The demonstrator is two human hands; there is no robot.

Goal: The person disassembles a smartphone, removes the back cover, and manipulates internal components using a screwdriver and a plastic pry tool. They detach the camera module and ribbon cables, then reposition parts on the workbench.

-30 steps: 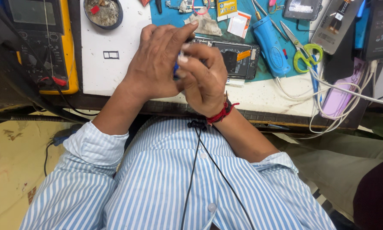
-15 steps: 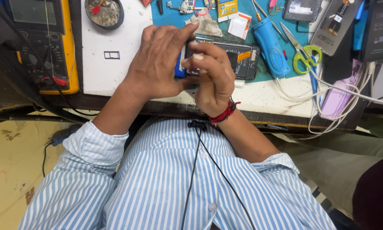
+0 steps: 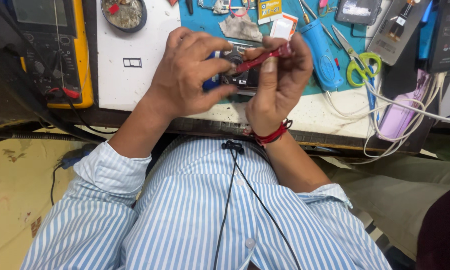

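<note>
Gripping a thin red tool (image 3: 262, 57) between thumb and fingers, the right hand (image 3: 275, 85) sets its tip against a small blue-edged device (image 3: 225, 70) clamped in the left hand (image 3: 190, 75) at twelve o'clock; work looks mid-way, device unfinished.

Both forearms reach forward from rolled-up striped sleeves; the left hand (image 3: 187, 75) is palm down, its fingers curled and pinched together at the tips; the right hand (image 3: 277, 80) is close beside it, fingers bent in a tight pinch, the wrist bent upward.
</note>
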